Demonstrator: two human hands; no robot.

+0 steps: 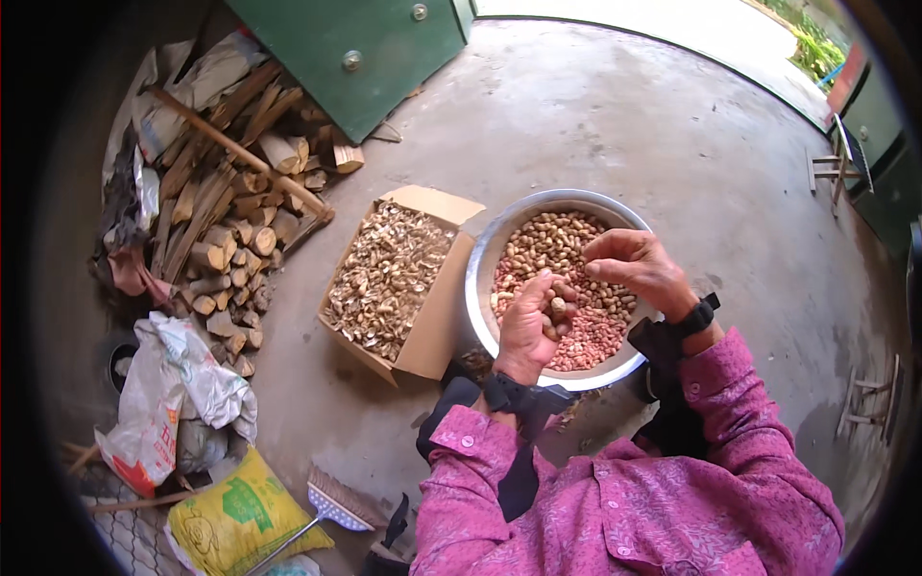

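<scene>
My left hand (526, 336) is cupped over the near left part of a wide metal basin (473, 288), holding several unshelled peanuts (556, 309). To its right, my right hand (645, 273) hovers above the basin with thumb and fingers pinched together; whatever sits between them is too small to make out. Inside the basin, whole peanuts (549, 236) fill the far part, and pinkish shelled kernels (588, 346) gather in the near part. A cardboard box (438, 322) stands just left of the basin, full of broken peanut shells (389, 274).
Stacked firewood (230, 254) lies at the left, below a green door (355, 53). Nearer are a white sack (158, 398), a yellow sack (240, 518) and a broom (341, 504). Small stools (872, 389) stand at the far right on the concrete floor (576, 106).
</scene>
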